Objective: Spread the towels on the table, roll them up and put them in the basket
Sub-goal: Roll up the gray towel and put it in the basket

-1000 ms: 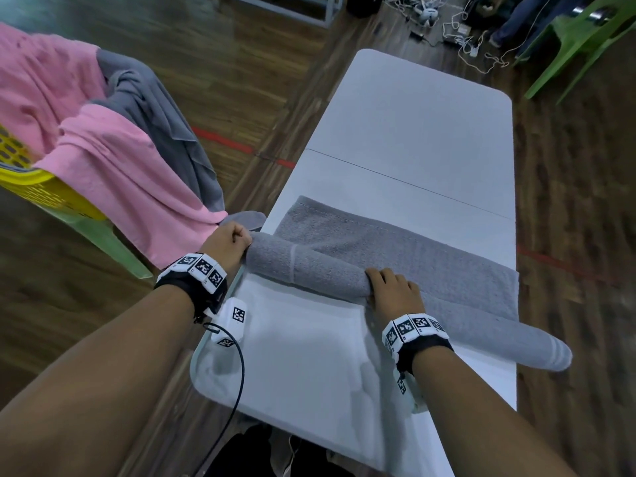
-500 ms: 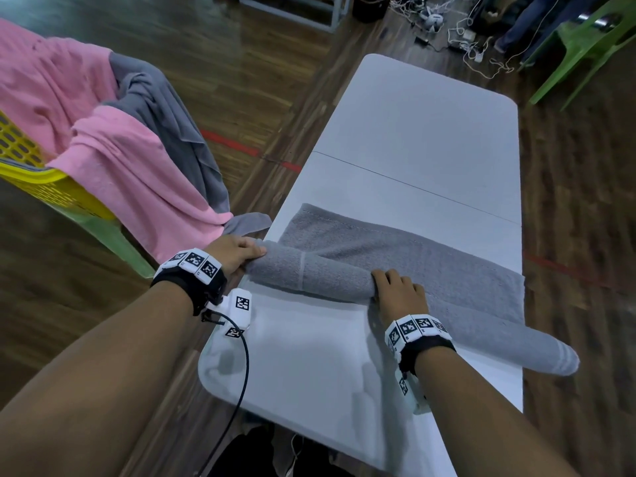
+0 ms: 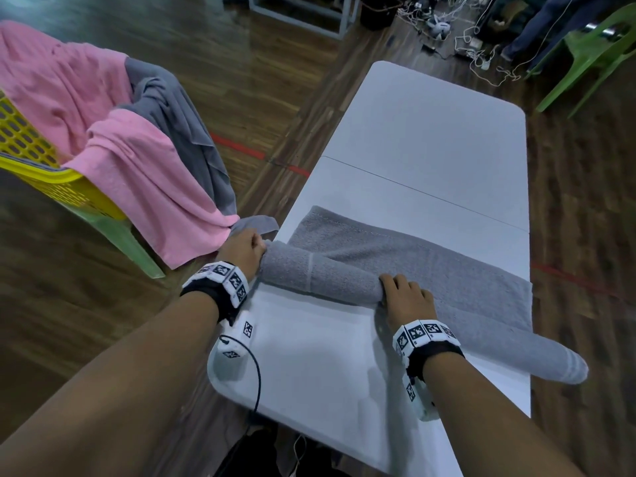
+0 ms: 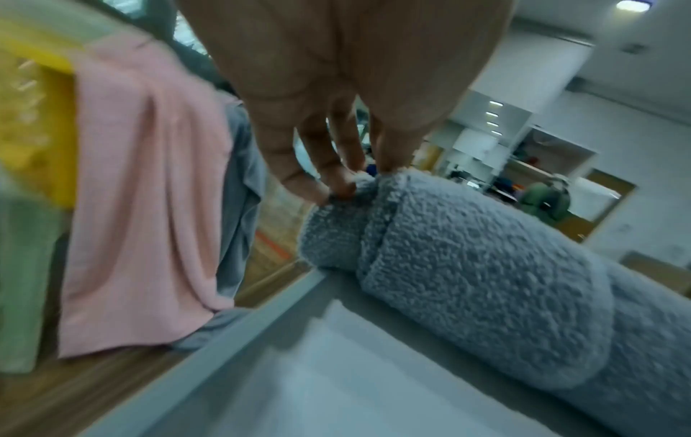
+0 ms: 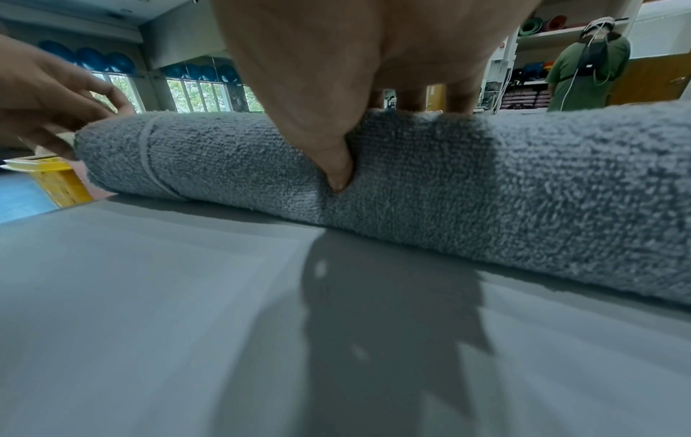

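While the left hand (image 3: 242,251) pinches the roll's end and the right hand (image 3: 406,297) is curled over its middle, thumb dug in, a half-rolled grey towel (image 3: 413,280) is held on the worktop (image 3: 430,132). Soft and light, it is best gripped mid-roll; a yellow basket (image 3: 31,156) stands left of the towel.
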